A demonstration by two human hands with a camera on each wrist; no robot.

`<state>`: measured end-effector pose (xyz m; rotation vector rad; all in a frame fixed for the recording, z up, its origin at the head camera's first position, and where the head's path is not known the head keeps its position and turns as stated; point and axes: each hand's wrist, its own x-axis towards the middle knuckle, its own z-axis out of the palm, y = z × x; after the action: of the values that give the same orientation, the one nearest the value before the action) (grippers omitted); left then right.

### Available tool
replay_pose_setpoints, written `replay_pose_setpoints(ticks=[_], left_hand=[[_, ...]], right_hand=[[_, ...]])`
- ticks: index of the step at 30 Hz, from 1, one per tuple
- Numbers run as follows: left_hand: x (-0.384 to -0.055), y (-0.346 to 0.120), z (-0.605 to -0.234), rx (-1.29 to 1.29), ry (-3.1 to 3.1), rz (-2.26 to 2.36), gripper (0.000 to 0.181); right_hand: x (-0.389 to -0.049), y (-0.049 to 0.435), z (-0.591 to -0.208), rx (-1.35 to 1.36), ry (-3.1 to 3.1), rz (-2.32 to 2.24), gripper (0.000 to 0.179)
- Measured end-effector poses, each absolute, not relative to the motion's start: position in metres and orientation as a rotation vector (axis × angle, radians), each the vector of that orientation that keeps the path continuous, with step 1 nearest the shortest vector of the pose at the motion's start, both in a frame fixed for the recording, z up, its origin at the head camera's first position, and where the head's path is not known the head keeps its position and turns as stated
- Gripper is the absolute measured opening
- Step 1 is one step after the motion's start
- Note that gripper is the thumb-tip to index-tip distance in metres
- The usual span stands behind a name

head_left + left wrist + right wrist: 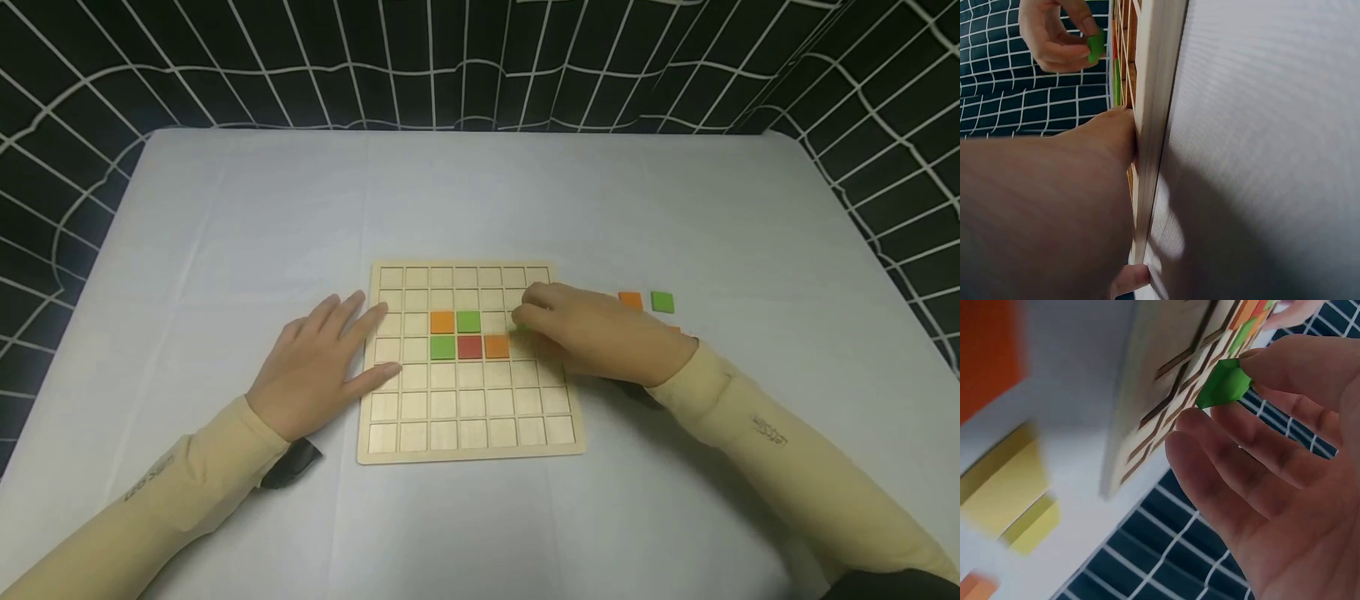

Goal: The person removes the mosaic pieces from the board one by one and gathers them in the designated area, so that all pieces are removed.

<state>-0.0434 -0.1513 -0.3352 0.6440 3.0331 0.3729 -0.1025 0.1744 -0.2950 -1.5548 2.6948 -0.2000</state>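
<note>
Plainly, from the head camera, the left hand lies spread at the left edge of the wooden board; the right hand is over the board's right part. One red tile, two orange tiles and two green tiles sit near the board's middle. From the left wrist, the right hand pinches another green tile above the board. From the right wrist, yellow tiles lie beside the board.

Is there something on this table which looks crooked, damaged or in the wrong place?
Nothing stands out. The five tiles visible on the board sit squarely in place, the right hand pinches a green tile, and no spill or damage shows.
</note>
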Motion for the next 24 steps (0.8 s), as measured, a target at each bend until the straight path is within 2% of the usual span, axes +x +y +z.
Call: replay_pose_setpoints(ticks=[5, 12, 24], left_hand=[[-0.043, -0.152, -0.335, 0.645, 3.038, 0.376, 0.071], [-0.043, -0.152, -0.334, 0.654, 3.050, 0.380, 0.070], [-0.044, -0.152, -0.336, 0.663, 3.048, 0.391, 0.071]], right_hand=[[-0.099, 0.196, -0.294, -1.564, 2.744, -0.201, 0.022], [-0.091, 0.226, -0.295, -1.534, 2.794, -0.213, 0.035], [-0.071, 0.267, -0.295, -1.403, 2.878, -0.202, 0.035]])
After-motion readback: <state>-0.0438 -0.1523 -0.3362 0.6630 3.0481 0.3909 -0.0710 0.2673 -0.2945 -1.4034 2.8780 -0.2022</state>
